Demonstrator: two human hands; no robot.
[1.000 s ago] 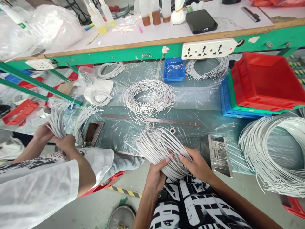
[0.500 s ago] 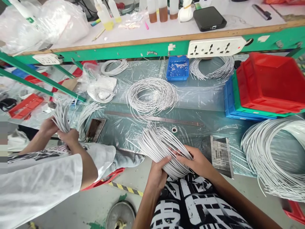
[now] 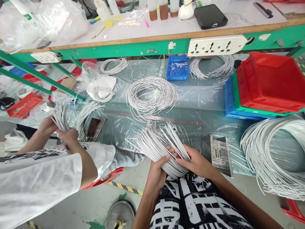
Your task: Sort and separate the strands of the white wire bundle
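A thick bundle of white cables (image 3: 152, 144) lies across my lap at the table's front edge, its cut ends pointing up and left. My left hand (image 3: 160, 167) is wrapped round the bundle from the left, thumb on top. On the other side, my right hand (image 3: 192, 160) grips a smaller group of cables (image 3: 175, 138) between thumb and fingers, with a gap between this group and the main bundle. Just beyond the bundle are a steel ruler (image 3: 176, 120) and a small white roll, partly covered by the cable ends.
Coiled cables (image 3: 133, 95) lie behind the ruler, and a larger coil (image 3: 250, 149) sits at right. Stacked bins (image 3: 269, 86) stand behind it. A blue tray (image 3: 177, 76) holds tiny parts. At left, a co-worker's hands (image 3: 68, 136) hold another cable bundle.
My right hand has drawn a group of cables away from the main bundle to the right, opening a gap. Their ends now partly cover the small white roll. The left hand stays in place.
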